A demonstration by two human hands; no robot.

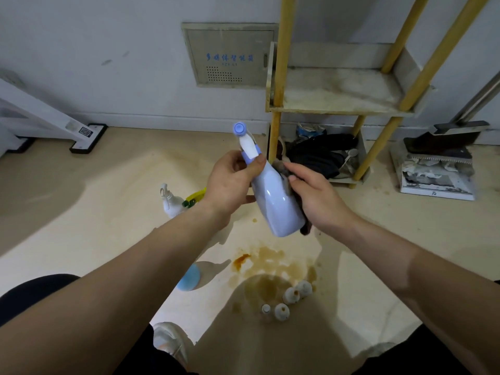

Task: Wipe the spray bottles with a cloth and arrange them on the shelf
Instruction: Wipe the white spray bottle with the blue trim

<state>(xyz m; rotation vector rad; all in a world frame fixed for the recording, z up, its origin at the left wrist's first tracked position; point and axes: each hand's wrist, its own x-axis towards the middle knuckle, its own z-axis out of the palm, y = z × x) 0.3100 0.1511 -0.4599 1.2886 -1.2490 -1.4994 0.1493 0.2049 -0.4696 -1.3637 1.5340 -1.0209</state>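
Note:
A pale blue spray bottle (pixel 273 201) hangs tilted in mid-air, its nozzle up and to the left. My left hand (pixel 230 182) grips its neck just below the white trigger head. Pressed against the bottle's right side is a dark cloth (pixel 305 227), held by my right hand (pixel 316 196); most of the cloth is hidden under the palm. On the floor to the left stands a white spray bottle (pixel 170 201) beside a yellow-green one (pixel 194 197). A blue-based bottle (pixel 189 278) lies under my left forearm. The wooden shelf (pixel 338 90) stands at the back right, its middle board bare.
Several small white bottles (pixel 289 299) stand on the stained floor near my knees. Dark items fill the shelf's lowest level (pixel 319 155). A dustpan with a brush (pixel 438 163) sits at the right wall, a white stand's base (pixel 86 136) at the left.

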